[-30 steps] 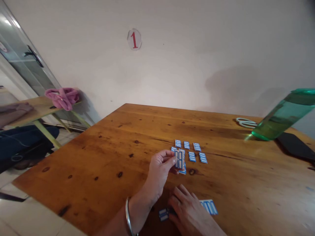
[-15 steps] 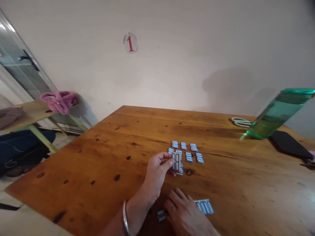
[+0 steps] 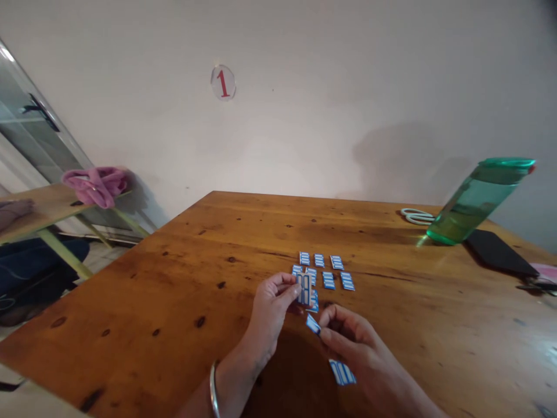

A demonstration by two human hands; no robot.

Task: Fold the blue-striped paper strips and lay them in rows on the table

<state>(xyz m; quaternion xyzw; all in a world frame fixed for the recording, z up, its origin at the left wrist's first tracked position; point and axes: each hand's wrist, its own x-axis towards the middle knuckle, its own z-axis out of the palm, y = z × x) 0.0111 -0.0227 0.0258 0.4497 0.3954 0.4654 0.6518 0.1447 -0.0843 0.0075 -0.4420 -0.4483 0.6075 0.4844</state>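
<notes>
My left hand [image 3: 274,299], with a silver bangle at the wrist, pinches a small blue-and-white card [image 3: 304,289] upright above the table. Whether there are more cards behind it I cannot tell. Lower and to the right, my right hand [image 3: 354,339] holds a small blue-and-white label piece [image 3: 313,324] tilted between thumb and fingers. Under that hand a sheet of blue-framed labels [image 3: 342,372] lies on the wood, partly covered. Beyond my left hand, several similar small label pieces [image 3: 328,280] lie in two rows, some partly hidden by the held card.
A green bottle [image 3: 476,200] stands at the right of the wooden table [image 3: 195,261], beside a black flat object [image 3: 500,252] and a coiled white cable [image 3: 416,216]. At left, a pink fabric item [image 3: 98,184] rests on a bench [image 3: 47,209]. A plain wall rises behind the table.
My right hand has lifted a small label piece from the table and brought it up towards my left hand. My left hand keeps its card. The view has shifted slightly.
</notes>
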